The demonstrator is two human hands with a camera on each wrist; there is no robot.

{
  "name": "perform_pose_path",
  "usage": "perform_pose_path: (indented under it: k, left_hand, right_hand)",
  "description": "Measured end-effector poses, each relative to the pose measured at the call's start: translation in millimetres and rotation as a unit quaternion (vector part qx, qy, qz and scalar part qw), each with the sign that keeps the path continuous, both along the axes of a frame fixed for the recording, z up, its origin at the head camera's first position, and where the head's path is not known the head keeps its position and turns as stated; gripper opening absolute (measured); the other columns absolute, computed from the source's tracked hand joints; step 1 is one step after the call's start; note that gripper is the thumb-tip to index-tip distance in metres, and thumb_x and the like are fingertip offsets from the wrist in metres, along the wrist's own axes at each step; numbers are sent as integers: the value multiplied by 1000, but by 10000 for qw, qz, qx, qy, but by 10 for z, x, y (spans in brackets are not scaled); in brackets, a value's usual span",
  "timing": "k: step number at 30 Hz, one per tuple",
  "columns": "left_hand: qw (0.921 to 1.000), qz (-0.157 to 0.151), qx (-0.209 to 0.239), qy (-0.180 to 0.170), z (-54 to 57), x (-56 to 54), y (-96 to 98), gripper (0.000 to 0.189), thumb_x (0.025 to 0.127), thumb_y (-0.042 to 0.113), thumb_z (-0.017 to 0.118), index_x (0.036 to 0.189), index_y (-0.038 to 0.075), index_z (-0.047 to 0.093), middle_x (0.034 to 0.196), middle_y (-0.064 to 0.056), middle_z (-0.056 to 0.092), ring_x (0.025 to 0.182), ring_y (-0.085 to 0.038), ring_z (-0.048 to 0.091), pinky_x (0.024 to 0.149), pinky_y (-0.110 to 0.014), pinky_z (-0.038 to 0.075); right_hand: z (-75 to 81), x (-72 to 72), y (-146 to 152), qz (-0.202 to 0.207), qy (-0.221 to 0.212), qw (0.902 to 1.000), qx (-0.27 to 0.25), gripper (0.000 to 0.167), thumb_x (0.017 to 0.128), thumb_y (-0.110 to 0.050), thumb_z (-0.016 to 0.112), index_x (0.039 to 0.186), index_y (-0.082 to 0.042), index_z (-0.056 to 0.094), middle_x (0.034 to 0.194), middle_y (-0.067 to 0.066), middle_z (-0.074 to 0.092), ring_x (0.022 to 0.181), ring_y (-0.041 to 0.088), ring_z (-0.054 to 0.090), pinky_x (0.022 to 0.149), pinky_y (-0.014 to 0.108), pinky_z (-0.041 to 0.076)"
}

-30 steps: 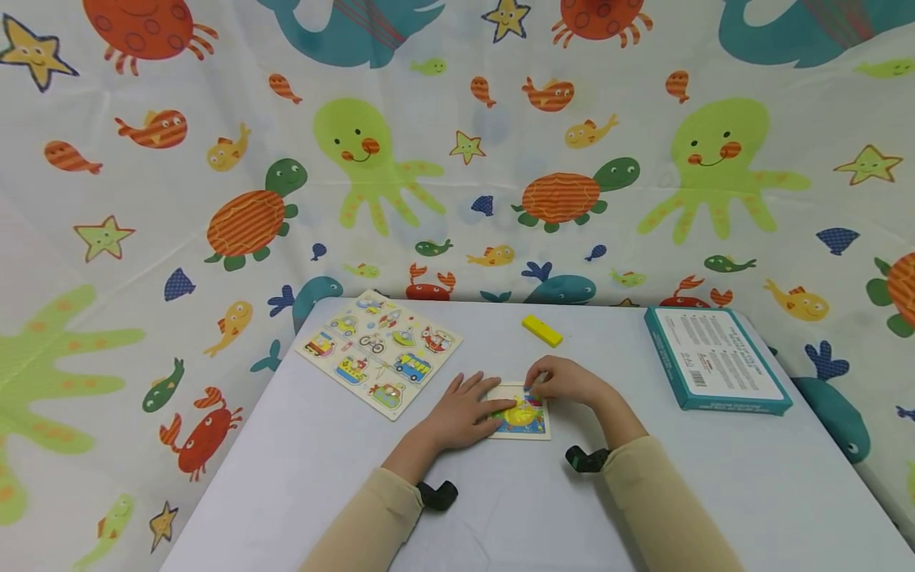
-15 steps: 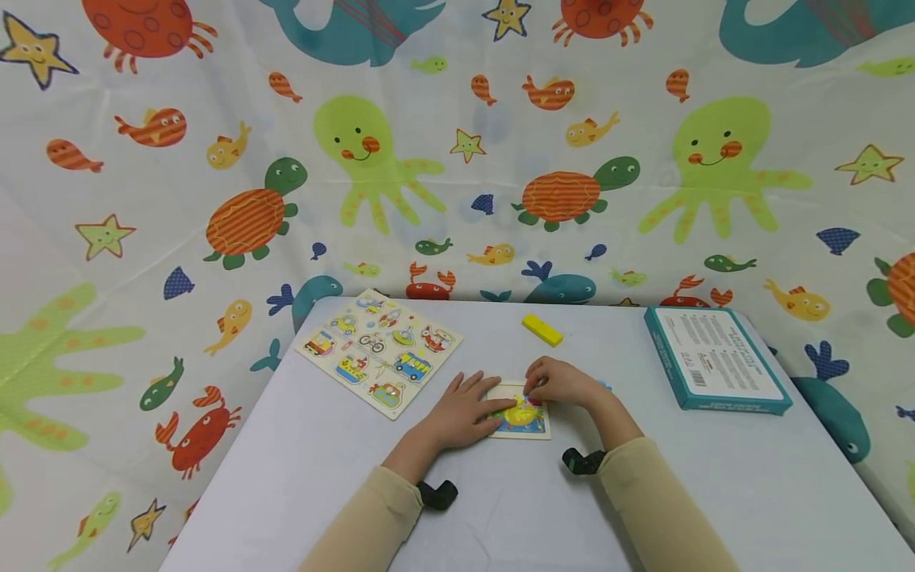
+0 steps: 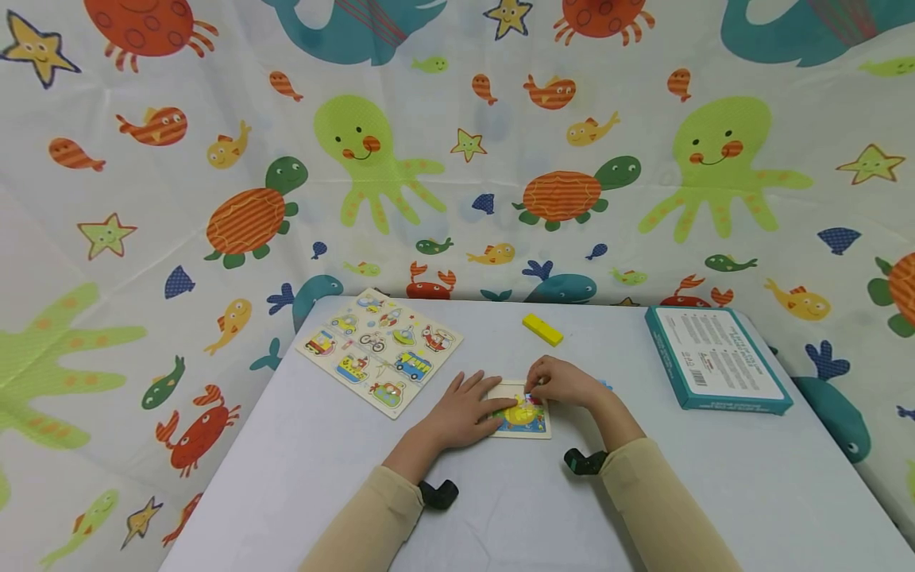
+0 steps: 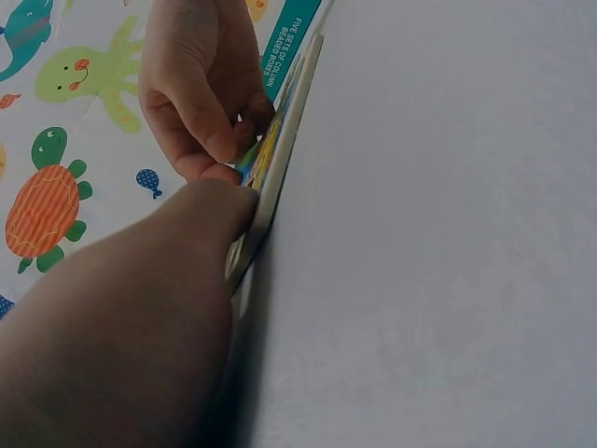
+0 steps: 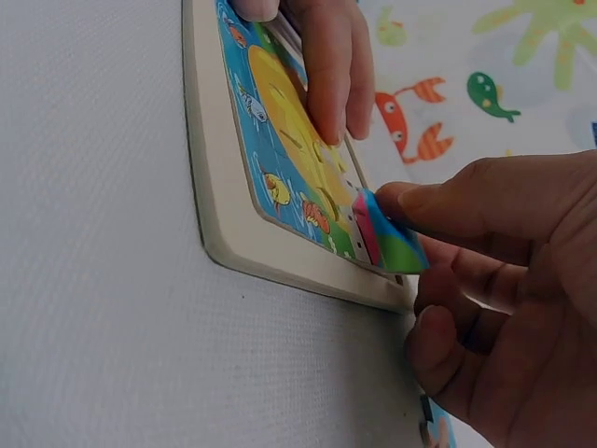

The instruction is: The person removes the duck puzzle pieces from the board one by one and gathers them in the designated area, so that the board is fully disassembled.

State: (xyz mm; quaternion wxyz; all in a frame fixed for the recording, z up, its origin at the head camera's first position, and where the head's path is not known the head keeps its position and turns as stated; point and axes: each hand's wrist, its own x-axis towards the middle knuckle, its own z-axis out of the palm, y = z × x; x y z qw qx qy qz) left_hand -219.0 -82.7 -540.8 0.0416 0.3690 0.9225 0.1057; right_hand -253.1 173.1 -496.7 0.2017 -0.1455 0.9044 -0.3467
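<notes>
Left hand (image 3: 465,415) lies with fingers spread, resting on one small framed puzzle (image 3: 523,421) at the middle of the white table (image 3: 314,453); the right hand (image 3: 568,383) bends inward, pinching one multicoloured piece (image 5: 399,246) near the puzzle's far right corner. Beyond lie one vehicle board (image 3: 391,357), one yellow bar (image 3: 542,330) and one teal box (image 3: 718,357). Sea-animal fabric (image 3: 493,127) hangs behind.

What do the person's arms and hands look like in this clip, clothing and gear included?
Both arms wear plain beige long sleeves: left sleeve, right sleeve. A small, angular black device juts out at each cuff: left device, right device. The left hand and right hand are bare, without gloves. No cables show.
</notes>
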Motion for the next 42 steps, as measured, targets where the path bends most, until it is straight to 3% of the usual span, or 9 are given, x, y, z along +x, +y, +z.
perform_pose_path:
  k: [8,14,18,23,31,42]
  left_hand:
    - [9993,-242,113,245,-20,38,83,47,104,47,39,150,44,37,162,7,30,153,-29,19,122,-60,16]
    - [9993,-228,-66,280,-33,110,175,50,100,64,33,149,57,24,162,3,30,153,-35,17,119,-65,16]
    - [9993,-163,-188,283,-39,128,196,53,97,70,30,148,58,23,162,3,27,153,-34,15,119,-65,16]
    - [9995,-93,-206,198,-26,133,210,54,97,70,31,148,57,25,163,4,26,154,-32,14,120,-64,16]
    - [9997,-88,-220,39,35,148,219,53,97,69,34,148,55,29,163,3,27,153,-33,14,120,-64,15]
    - [9994,-107,-284,147,42,158,221,53,98,67,35,149,55,26,163,2,26,153,-34,14,119,-65,15]
  right_hand:
    - [-11,2,36,12,24,9999,153,8,93,-20,66,90,-19,73,109,1,63,90,19,54,74,30,46]
    - [-22,-9,41,36,44,9997,225,9,94,-22,65,92,-21,74,109,-1,63,92,18,54,76,30,45]
    - [-16,1,33,-27,-29,9999,126,9,94,-20,64,98,-21,72,107,0,64,89,18,54,74,29,46]
    - [-9,8,23,-149,-81,9999,-1,13,97,-16,61,108,-20,66,105,1,65,85,19,56,71,28,48]
    - [-34,-18,22,-86,84,9999,-59,9,95,-15,62,102,-20,66,95,1,64,81,19,55,69,29,46]
    - [-61,-28,9,-106,72,9999,-88,11,96,-16,62,104,-20,66,93,1,63,75,19,55,65,28,47]
